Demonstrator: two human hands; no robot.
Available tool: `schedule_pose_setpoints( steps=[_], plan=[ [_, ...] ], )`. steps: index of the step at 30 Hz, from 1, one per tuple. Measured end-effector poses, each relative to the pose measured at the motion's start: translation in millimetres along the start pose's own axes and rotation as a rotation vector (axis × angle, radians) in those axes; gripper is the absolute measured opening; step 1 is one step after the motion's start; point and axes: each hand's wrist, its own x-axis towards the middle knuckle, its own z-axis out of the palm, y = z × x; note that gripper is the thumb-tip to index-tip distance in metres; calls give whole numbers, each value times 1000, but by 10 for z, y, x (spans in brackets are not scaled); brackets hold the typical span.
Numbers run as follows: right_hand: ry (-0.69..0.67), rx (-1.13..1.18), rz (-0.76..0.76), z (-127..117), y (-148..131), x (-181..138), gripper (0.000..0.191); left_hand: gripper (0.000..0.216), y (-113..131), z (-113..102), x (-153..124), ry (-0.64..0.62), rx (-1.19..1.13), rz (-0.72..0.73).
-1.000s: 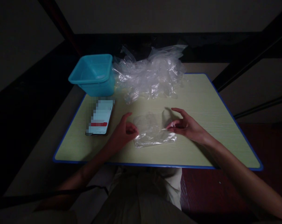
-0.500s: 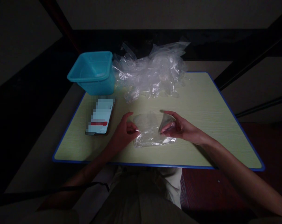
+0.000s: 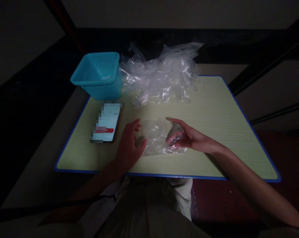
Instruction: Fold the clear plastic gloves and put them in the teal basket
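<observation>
A crumpled clear plastic bag (image 3: 154, 132) lies flat on the table in front of me, roughly rectangular and shiny along its near edge. At its left edge is my left hand (image 3: 131, 142), the thumb apart from the curled fingers and nothing held between them. My right hand (image 3: 185, 137) is over the bag's right side, its thumb and lower fingers pinching the film while the index finger reaches out above. Part of the plastic bunches up inside that hand.
Farther back is a heap of similar clear plastic (image 3: 161, 77). A turquoise plastic basket (image 3: 102, 89) stands at the back left, with a lit phone (image 3: 107, 122) in front of it. Blue edging runs around the pale table (image 3: 228, 132).
My left hand has let go of the bag's left edge, and its thumb and fingers have spread. My right hand has shifted slightly left, still at the bag's right side.
</observation>
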Motion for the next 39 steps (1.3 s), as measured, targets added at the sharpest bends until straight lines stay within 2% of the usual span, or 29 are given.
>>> schedule_pose_setpoints(
  steps=[1,2,4,5,7,10,19,28,33,36,39],
  plan=[
    [2,-6,-5,7,-2,-2,88,56,16,-8,-39,-10,76,156],
    [5,-11,-10,16,-4,-5,88,54,37,-14,-75,-83,125,314],
    [19,-20,-22,35,-13,-14,88,56,85,-14,-126,-345,164,557],
    [26,-23,-29,45,-18,-20,87,59,107,-7,-140,-477,172,625],
    [37,-33,-36,62,-29,-30,86,68,134,18,-150,-645,192,666],
    [39,-57,-34,77,-38,-40,84,80,123,63,-145,-716,245,626],
    [48,-103,-95,50,33,-20,84,88,77,104,-155,-753,366,620],
    [234,-137,-148,-36,76,-158,73,77,101,68,-149,-759,399,634],
    [317,-97,-149,-19,80,-183,67,66,101,-32,-168,-636,434,570],
    [296,-76,-141,-15,90,-159,68,66,53,-47,-207,-546,474,485],
    [265,-61,-145,-9,101,-128,72,65,13,-24,-242,-522,504,461]
  ],
)
